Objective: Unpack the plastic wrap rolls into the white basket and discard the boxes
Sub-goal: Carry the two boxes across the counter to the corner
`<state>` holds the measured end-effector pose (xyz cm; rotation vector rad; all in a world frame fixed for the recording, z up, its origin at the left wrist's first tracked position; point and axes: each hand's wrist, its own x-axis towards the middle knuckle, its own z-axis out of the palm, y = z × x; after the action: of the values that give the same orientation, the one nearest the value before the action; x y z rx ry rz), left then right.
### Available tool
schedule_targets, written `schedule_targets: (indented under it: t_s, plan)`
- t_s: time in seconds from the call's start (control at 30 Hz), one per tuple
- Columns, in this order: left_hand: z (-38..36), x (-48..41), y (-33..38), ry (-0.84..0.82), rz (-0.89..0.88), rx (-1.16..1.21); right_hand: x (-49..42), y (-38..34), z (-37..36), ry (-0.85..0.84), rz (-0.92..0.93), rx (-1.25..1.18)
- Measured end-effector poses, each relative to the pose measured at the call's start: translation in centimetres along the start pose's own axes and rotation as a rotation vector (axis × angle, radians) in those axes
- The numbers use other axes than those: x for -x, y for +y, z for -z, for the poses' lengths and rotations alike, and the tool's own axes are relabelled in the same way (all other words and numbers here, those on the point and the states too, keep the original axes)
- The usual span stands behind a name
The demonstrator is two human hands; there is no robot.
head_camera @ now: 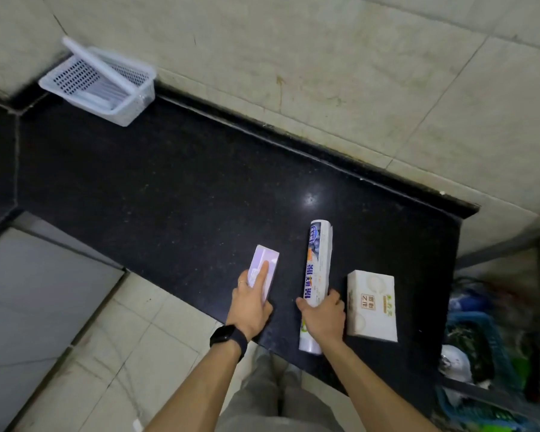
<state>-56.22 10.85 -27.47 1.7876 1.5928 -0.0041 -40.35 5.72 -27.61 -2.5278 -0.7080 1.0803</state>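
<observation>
A pale purple box lies near the front edge of the black counter. My left hand grips its near end, index finger stretched along the top. To its right lies a long printed plastic wrap roll, pointing away from me. My right hand is closed around its near half. The white basket sits tilted against the wall at the far left corner, apparently with something pale inside.
A cream tissue pack lies just right of the roll. A blue bin with rubbish stands below the counter's right end. A tiled wall runs behind the counter, with tiled floor at my feet.
</observation>
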Motion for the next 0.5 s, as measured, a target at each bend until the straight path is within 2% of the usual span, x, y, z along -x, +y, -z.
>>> schedule_targets:
  t_s: [0.1, 0.27, 0.37, 0.5]
  plan:
    - [0.2, 0.0, 0.4, -0.016, 0.036, -0.019, -0.6, 0.3, 0.7, -0.073, 0.002, -0.044]
    - [1.9, 0.4, 0.4, -0.013, 0.085, 0.057, -1.2, 1.6, 2.4, -0.244, -0.023, -0.291]
    - [4.1, 1.8, -0.8, 0.06, 0.139, 0.144, -0.4, 1.3, 3.3, -0.324, 0.062, -0.278]
    - [8.0, 4.8, -4.0, 0.192, 0.185, 0.263, 2.4, -2.9, 3.4, -0.44, 0.221, -0.236]
